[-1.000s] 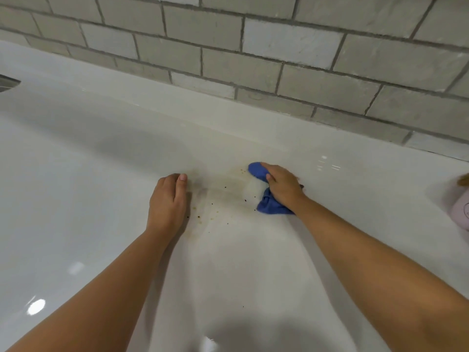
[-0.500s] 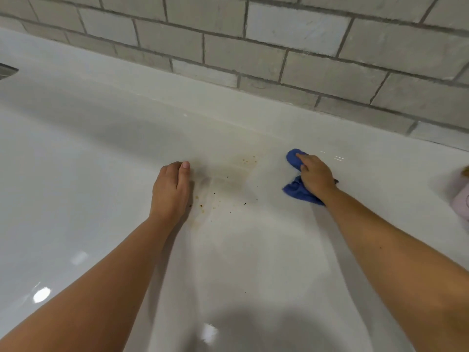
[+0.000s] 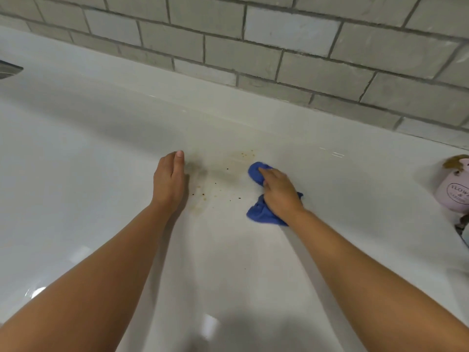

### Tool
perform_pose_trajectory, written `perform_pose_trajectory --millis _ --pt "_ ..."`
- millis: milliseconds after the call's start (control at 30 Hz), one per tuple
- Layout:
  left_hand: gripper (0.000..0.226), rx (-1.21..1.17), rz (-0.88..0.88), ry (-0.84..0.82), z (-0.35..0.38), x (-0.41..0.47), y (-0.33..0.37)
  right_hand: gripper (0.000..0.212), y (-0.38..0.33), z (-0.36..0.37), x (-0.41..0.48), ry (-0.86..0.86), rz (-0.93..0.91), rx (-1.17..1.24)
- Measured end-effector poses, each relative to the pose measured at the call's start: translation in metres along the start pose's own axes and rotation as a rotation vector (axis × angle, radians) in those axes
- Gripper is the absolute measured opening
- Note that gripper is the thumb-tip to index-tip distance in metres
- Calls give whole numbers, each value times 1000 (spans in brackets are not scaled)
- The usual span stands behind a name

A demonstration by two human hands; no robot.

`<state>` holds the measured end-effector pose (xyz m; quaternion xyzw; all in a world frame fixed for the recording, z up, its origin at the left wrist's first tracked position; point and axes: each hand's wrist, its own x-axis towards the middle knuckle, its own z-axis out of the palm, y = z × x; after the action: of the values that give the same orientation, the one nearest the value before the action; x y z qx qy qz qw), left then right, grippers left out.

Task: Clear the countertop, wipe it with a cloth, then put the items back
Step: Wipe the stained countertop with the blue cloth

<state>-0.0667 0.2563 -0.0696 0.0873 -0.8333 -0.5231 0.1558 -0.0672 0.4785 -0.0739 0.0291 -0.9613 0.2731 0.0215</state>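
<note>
My right hand has its fingers bent over the bunched blue microfibre cloth, holding it and pressing it flat onto the glossy white countertop. Half a second ago that grip had swung out away from the dirt. Now it is back, with the cloth's leading fold just beside the patch of brown smears and dark specks. I judge this to be a back-and-forth scrub. Most specks remain, so the wiping step is not finished and putting items back must wait.

My left hand lies open and flat on the surface, fingers together and holding nothing, on the far side of the stain from the cloth. It has not moved.

There is one cloth, two hands and one stained patch. A single pale pink round pot with printed lettering sits well outboard of the grip. Below it is a scrap of something else I cannot identify. One dull metal edge shows far beyond my left hand.
</note>
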Motion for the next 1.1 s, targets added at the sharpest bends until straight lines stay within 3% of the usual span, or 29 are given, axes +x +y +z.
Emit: perform_pose_trajectory --millis 133,233,300,367,433,500,567,733,833,900,967,1033,1100 --pt "44 -3 0 -1 1 1 0 42 -28 26 -63 -34 -314 4" --pt "42 -12 6 8 -1 3 -2 30 -23 4 -54 -109 -313 330" --pt "42 -9 12 12 -1 2 -2 28 -6 -20 -28 -22 -195 492" --pt "43 -15 11 16 -1 3 -2 27 21 -38 1 71 -17 428" --pt "43 -15 8 18 -1 2 -2 37 43 -39 16 86 93 142" --pt "43 -29 9 24 -1 1 0 46 46 -28 18 65 101 -107" --pt "43 -54 -3 31 -1 -1 2 47 32 -12 12 41 60 -178" --pt "40 -62 45 -18 -9 -10 1 42 -28 24 -49 -3 -238 -71" --pt "46 -110 60 -43 -26 -19 9 39 -54 32 -86 -157 -384 107" --pt "47 -129 70 -17 -42 -26 15 36 -61 19 -93 -250 -372 335" --pt "47 -115 81 -6 -57 -35 17 34 -53 -2 -83 -165 -322 484" --pt "49 -82 83 -24 -69 -48 13 34 -30 -25 -62 -22 -238 441" --pt "49 -74 83 -49 -79 -62 9 38 0 -41 -45 -6 -153 251"
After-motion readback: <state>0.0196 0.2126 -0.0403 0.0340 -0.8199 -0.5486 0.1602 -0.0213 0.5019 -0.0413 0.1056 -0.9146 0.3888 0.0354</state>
